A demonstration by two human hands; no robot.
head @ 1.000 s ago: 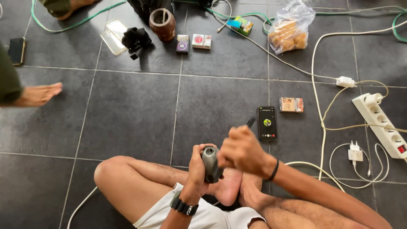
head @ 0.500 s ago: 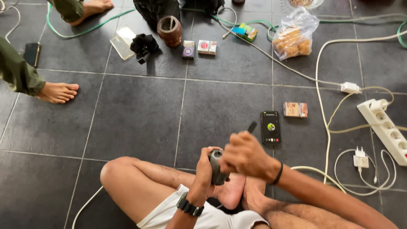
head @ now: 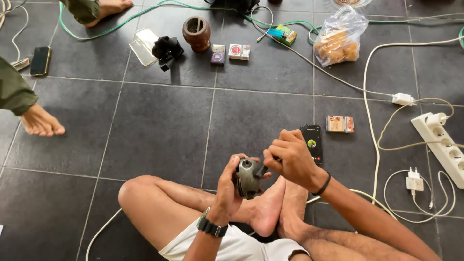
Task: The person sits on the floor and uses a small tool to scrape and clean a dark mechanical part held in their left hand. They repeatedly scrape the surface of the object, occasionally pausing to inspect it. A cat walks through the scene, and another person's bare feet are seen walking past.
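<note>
I sit cross-legged on a dark tiled floor. My left hand, with a black watch on its wrist, grips a small grey metal part above my feet. My right hand, with a black band on its wrist, holds a thin dark tool whose tip meets the side of the part. Most of the tool is hidden by my fingers. A black phone with a lit screen lies on the floor just beyond my right hand.
A white power strip, a charger and white cables lie at the right. Small boxes, a brown pot, a black object and a bag of food sit farther off. Another person's foot rests at the left, with a phone beyond.
The view has shifted so the floor items sit lower in the frame. Both hands stay on the grey part and the tool, with only small movement.
</note>
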